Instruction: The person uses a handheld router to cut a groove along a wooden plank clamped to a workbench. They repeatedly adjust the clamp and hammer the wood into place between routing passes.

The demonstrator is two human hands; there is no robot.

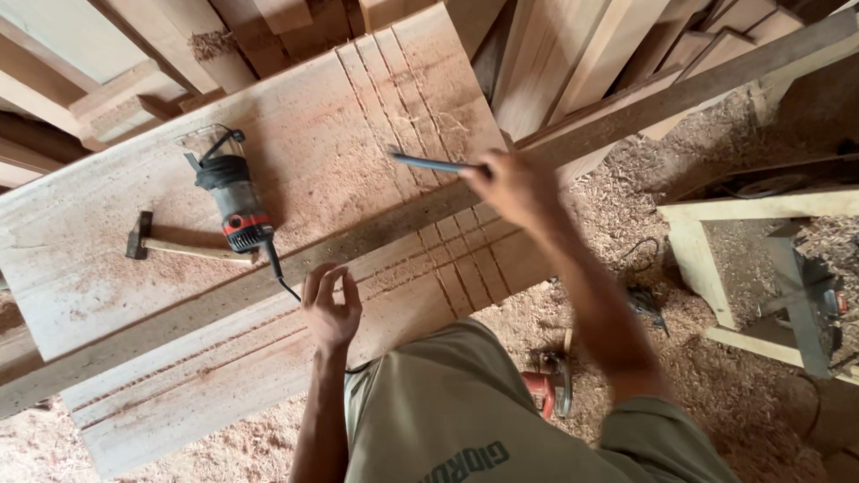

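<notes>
My right hand [514, 186] grips a thin blue pencil [429, 162], its tip out over a wide wooden board [322, 161] that carries several routed grooves. My left hand [329, 309] hovers empty with curled fingers over the nearer grooved board [224, 367], beside a long dark batten [385, 228] laid diagonally across the boards. A grey and red electric trimmer router [231, 192] lies on the far board, its black cord running toward my left hand. A hammer [170, 244] with a wooden handle lies left of the router.
Planks [573, 54] lean in a stack at the back. Sawdust and shavings [707, 367] cover the floor. A red power tool [548, 389] lies on the floor near my legs. A wooden machine stand [769, 259] is at the right.
</notes>
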